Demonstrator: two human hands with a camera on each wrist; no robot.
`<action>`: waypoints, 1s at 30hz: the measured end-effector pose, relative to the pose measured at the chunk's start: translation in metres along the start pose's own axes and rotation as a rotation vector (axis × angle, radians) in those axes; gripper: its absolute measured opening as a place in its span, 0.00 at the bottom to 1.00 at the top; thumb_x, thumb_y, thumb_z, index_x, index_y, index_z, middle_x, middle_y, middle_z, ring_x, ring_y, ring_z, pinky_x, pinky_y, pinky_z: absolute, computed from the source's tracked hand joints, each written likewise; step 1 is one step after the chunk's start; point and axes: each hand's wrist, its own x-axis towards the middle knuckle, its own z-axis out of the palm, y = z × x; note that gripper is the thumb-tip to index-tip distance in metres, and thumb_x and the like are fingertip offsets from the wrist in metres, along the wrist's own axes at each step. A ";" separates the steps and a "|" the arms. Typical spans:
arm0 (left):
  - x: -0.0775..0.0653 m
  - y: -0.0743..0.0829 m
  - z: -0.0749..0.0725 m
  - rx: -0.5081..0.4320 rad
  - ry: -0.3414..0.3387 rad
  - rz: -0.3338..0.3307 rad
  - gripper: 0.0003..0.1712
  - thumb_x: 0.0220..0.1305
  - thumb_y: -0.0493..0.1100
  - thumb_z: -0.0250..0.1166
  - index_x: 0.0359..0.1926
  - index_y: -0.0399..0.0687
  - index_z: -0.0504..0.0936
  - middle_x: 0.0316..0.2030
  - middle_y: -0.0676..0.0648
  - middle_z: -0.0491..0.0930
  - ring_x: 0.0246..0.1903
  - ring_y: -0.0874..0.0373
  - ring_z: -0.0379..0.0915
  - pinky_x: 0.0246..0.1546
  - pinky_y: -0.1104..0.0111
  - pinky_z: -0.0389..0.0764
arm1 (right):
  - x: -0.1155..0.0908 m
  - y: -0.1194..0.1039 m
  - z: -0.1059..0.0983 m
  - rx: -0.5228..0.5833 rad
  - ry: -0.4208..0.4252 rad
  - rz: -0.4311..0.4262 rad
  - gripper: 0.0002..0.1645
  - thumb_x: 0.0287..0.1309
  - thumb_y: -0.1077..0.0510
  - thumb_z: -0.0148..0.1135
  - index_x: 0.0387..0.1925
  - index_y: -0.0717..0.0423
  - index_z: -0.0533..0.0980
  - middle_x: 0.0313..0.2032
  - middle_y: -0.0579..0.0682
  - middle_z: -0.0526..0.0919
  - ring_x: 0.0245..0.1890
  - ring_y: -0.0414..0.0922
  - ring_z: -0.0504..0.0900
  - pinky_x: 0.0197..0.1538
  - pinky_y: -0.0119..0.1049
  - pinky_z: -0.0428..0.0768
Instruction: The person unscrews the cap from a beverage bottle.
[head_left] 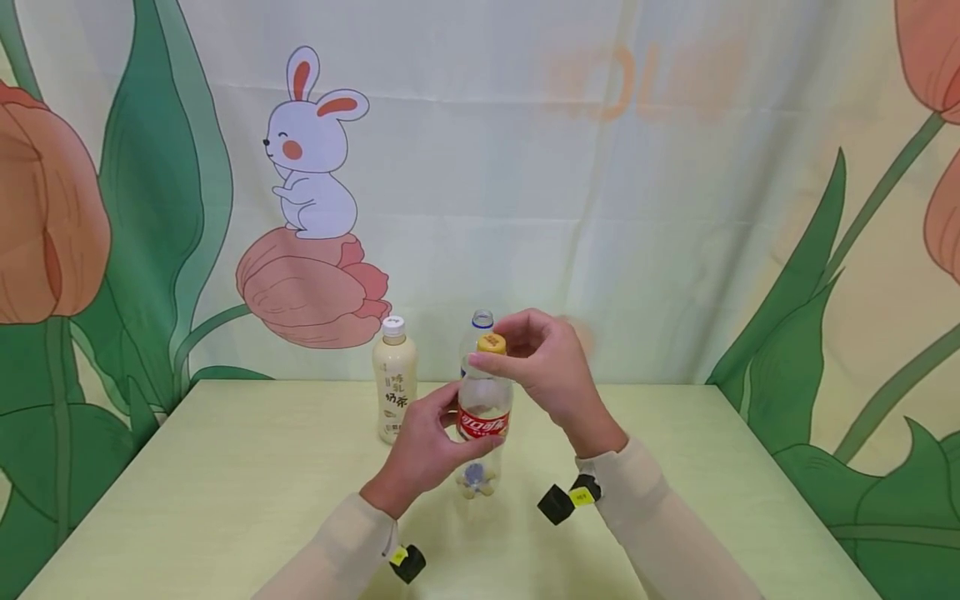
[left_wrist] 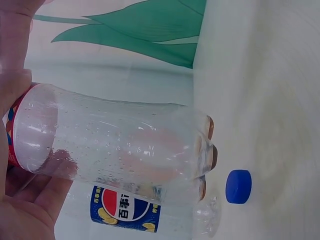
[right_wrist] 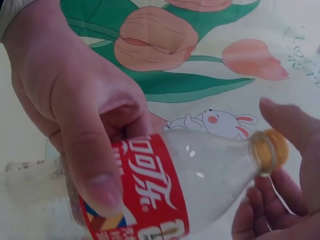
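My left hand [head_left: 431, 437] grips a clear plastic cola bottle [head_left: 483, 396] around its red label [right_wrist: 145, 190]. The bottle looks empty except for droplets inside, and a yellow cap [head_left: 491, 342] sits on its neck. Around that cap is my right hand [head_left: 551, 367]. In the right wrist view, its thumb [right_wrist: 287, 117] is extended and apart from the cap, while the other fingers [right_wrist: 267, 207] curve loosely beside it. Whether a fingertip touches the cap is hard to tell. Behind stands an uncapped clear bottle [head_left: 482, 320] with a blue Pepsi label [left_wrist: 125, 209].
A cream-coloured milk tea bottle [head_left: 393, 375] with a white cap stands upright on the table [head_left: 247, 467] to the left. A loose blue cap [left_wrist: 238, 186] lies on the table near the cola bottle's base. A printed curtain [head_left: 480, 167] hangs behind the table.
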 end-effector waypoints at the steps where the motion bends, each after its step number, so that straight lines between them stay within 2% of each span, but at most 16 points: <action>1: 0.000 0.000 0.000 0.000 0.001 0.001 0.31 0.49 0.44 0.74 0.56 0.53 0.74 0.48 0.53 0.80 0.47 0.60 0.78 0.49 0.71 0.79 | -0.001 0.000 0.002 -0.003 0.029 0.002 0.25 0.38 0.51 0.78 0.37 0.57 0.77 0.35 0.54 0.82 0.33 0.50 0.80 0.37 0.35 0.82; 5: 0.000 -0.001 0.001 0.010 0.003 -0.007 0.31 0.49 0.45 0.74 0.55 0.54 0.74 0.48 0.54 0.80 0.47 0.61 0.78 0.49 0.72 0.79 | -0.002 -0.001 0.005 -0.028 0.085 0.009 0.26 0.35 0.47 0.79 0.34 0.55 0.77 0.33 0.52 0.82 0.31 0.49 0.80 0.35 0.35 0.81; 12: -0.001 -0.002 0.001 0.012 0.002 -0.026 0.32 0.49 0.46 0.74 0.56 0.56 0.73 0.48 0.55 0.79 0.47 0.61 0.78 0.49 0.72 0.79 | -0.004 -0.001 0.005 -0.034 0.076 -0.006 0.24 0.36 0.45 0.78 0.34 0.53 0.80 0.33 0.51 0.83 0.32 0.49 0.81 0.36 0.38 0.82; 23: 0.000 -0.002 -0.001 0.002 -0.002 -0.016 0.33 0.49 0.45 0.74 0.57 0.54 0.73 0.49 0.54 0.79 0.47 0.61 0.78 0.49 0.73 0.79 | -0.003 0.001 0.002 0.041 0.006 -0.016 0.21 0.43 0.51 0.75 0.40 0.54 0.82 0.37 0.52 0.85 0.36 0.49 0.84 0.41 0.38 0.83; 27: 0.000 -0.003 -0.001 0.001 0.003 -0.012 0.32 0.49 0.45 0.74 0.56 0.54 0.73 0.49 0.54 0.79 0.47 0.61 0.78 0.48 0.73 0.79 | -0.003 0.002 0.001 0.084 -0.054 -0.020 0.20 0.48 0.52 0.72 0.45 0.53 0.82 0.40 0.52 0.84 0.40 0.49 0.83 0.46 0.39 0.82; 30: 0.000 -0.003 0.000 -0.002 0.005 -0.008 0.32 0.49 0.44 0.74 0.56 0.53 0.74 0.48 0.53 0.79 0.47 0.58 0.78 0.48 0.74 0.79 | -0.002 0.003 0.000 0.107 -0.111 -0.015 0.19 0.52 0.51 0.69 0.47 0.50 0.81 0.46 0.50 0.83 0.46 0.48 0.81 0.52 0.39 0.80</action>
